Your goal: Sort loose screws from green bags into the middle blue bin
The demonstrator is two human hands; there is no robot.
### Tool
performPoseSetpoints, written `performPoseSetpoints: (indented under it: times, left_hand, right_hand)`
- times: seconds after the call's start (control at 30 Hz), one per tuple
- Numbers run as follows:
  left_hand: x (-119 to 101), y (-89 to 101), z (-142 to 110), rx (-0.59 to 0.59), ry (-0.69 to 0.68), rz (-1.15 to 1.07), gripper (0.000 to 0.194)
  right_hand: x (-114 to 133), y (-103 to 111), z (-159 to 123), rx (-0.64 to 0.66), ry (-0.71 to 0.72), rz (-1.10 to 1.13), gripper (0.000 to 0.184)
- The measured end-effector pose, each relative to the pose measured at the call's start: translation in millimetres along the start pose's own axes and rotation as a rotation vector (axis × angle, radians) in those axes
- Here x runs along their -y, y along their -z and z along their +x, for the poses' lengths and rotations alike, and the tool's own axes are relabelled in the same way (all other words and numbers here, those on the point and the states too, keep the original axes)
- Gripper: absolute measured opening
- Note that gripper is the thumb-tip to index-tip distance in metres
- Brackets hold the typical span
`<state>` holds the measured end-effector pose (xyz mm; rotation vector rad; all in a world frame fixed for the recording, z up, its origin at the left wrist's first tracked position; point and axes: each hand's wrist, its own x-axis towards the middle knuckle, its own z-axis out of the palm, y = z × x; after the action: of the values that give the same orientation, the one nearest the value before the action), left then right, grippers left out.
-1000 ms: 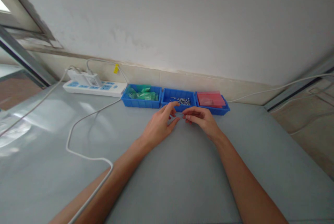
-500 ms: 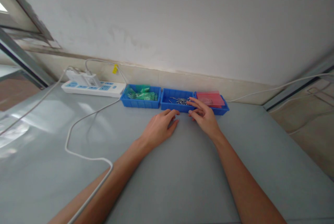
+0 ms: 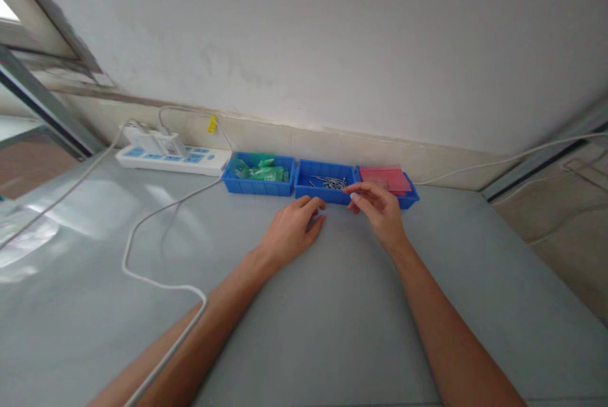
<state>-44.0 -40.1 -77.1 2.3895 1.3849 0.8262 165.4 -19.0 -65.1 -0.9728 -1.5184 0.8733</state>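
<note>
Three blue bins stand in a row against the wall. Thin silver metal pieces like screws or nails lie in the middle bin. My right hand is over the front edge where the middle and right bins meet, its index finger bent and its thumb slightly apart; nothing shows between them. Resting on the table just in front of the middle bin, my left hand has its fingers loosely curved and its thumb apart, with nothing in it. The right bin holds red flat bags.
Green packets fill the left bin. Further left is a white power strip with plugged-in chargers. A white cable runs over the grey table and across my left forearm. Clear plastic lies at the far left.
My right hand has drawn back slightly toward the right and its raised fingers have come down closer together. My left hand stays in place.
</note>
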Motion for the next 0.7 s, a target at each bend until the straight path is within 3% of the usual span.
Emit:
performPoseSetpoints:
  times: [0.1,0.23,0.43,0.7]
  left_hand:
    - [2.4,3.2,1.6,-0.062,0.033,0.029,0.006]
    - [9.7,9.7,3.5,-0.091,0.084,0.055,0.018]
    - [26.7,12.0,4.4,-0.013,0.180,0.056,0.028]
    - [32.3,7.3,3.3,0.018,0.184,0.036,0.026]
  right_hand:
    - [1.5,1.3,-1.5,0.007,0.014,-0.102,0.033]
    - [-7.9,-0.3,-4.1,0.047,0.010,-0.269,0.048]
    - [-25.8,-7.0,-7.2,0.190,0.054,-0.485,0.043]
    - [-29.0,-10.5,-6.5,0.206,0.067,-0.594,0.040]
